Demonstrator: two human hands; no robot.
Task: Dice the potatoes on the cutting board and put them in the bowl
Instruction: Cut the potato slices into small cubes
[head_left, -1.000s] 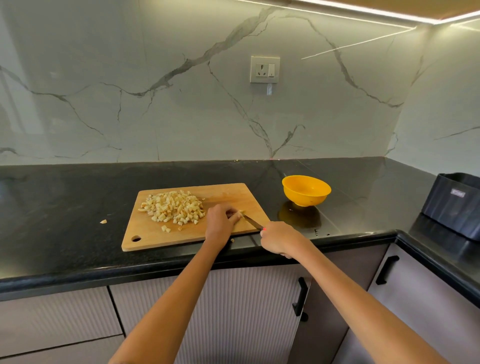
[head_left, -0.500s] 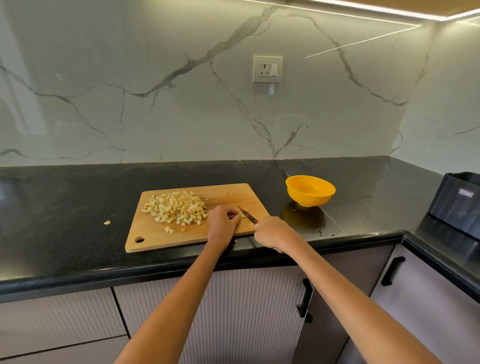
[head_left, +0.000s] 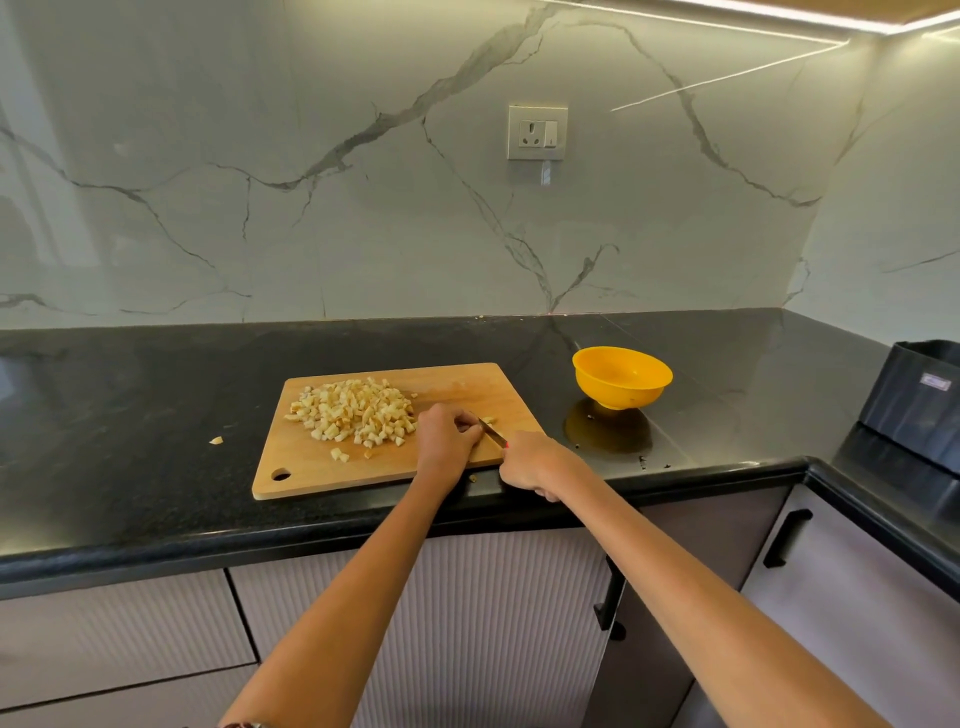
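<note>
Right hand wrapped round knife handle, blade angled up-left onto cutting board. Left hand curled, fingertips pinching small potato bit right at blade, piece mostly hidden. Couple cut bits just past knife tip. Big diced potato pile left of left hand. Yellow bowl up-right of knife hand, off board, on black counter. Stray chunk on counter far left.

The knife blade has dropped low beside the left hand
</note>
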